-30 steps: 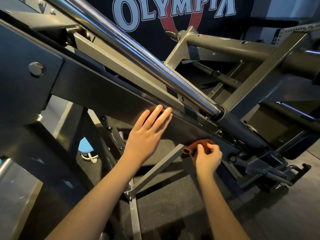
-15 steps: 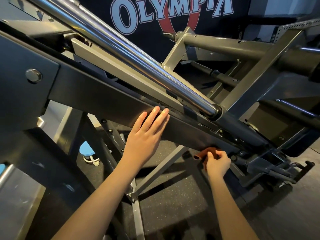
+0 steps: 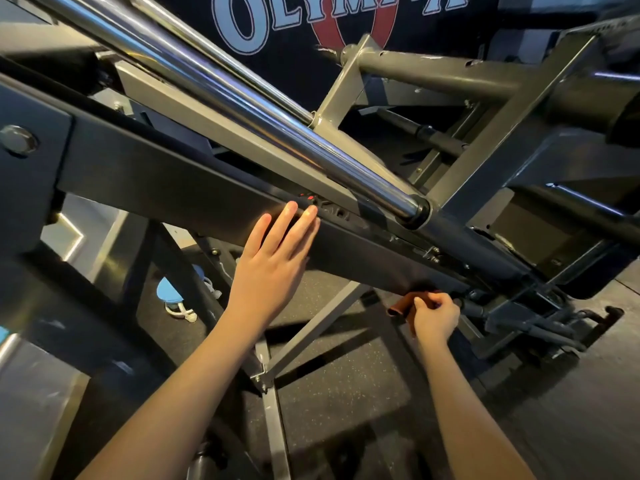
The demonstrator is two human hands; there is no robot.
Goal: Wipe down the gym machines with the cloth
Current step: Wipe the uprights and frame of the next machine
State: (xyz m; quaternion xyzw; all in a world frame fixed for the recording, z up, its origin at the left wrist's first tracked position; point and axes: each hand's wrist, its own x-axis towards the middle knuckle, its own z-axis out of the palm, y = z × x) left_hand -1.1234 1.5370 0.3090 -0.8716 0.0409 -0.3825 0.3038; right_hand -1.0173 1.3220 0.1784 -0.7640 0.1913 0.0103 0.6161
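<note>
Right hand grips the bunched cloth at the beam's lower edge, near its low end. Left hand lies flat on its face, fingers straight. Long, firm strokes along that edge should clean best, I'd say.

The right grip holds the cloth against the underside of the sloping beam, at its low end. The cloth sticks out just left of that grip. Up the slope to the left, the left grip lies flat on the beam's side face. Between the two grips, below the beam, a brace slants down to the floor. Above and behind both grips the rail runs parallel to the beam. Just right of the right grip sit the levers. The banner hangs behind everything.
</note>
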